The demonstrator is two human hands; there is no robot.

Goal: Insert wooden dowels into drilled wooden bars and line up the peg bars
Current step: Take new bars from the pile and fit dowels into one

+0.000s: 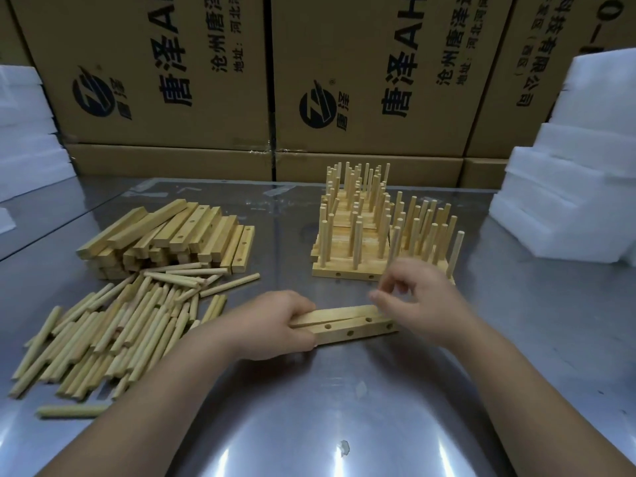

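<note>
**Two bars under both hands, right hand blurred**

The right hand (416, 304) is smeared by motion. Its fingers are curled over the right end of the bars (347, 321), but I cannot tell whether they pinch anything. A blurred dowel (393, 247) rises just above the fingertips, and it is unclear whether it is held or stands among the pegs behind. The left hand (285, 325) grips the bars' left ends and hides them.

The two bars lie side by side on the table (309, 407), near its front middle. Their long axis runs left to right, the right end slightly farther away. Holes show on the near bar's top and front face.

Behind them stand the peg bars (364, 232), pegs upright. The right hand covers part of the nearest row on the right. To the left lie a stack of bare bars (172, 235) and a loose dowel pile (113, 325). Cartons (172, 80) and white foam (568, 201) are cut off at the edges.
</note>
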